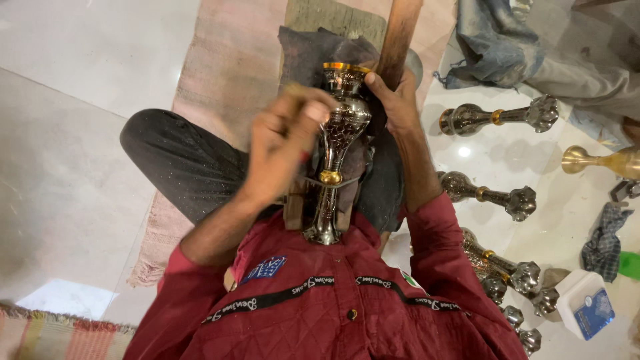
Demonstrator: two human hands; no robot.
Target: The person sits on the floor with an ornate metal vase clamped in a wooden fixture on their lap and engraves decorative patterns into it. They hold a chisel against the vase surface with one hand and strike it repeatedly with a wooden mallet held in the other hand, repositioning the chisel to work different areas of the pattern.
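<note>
Gleaming silver with gold bands, the ornate metal stem [339, 133] stood upright, right grip [393, 100] clenched on its top (left grip [287, 143] blurred, state indeterminate); open floor [73, 133] lay left.

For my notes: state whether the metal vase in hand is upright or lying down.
Lying down: the metal vase is braced lengthwise, base at the chest, gold rim pointing away, right hand gripping its top.

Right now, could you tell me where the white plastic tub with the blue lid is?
In the head view, the white tub sits on the floor at lower right, beside the row of metal vases.
</note>
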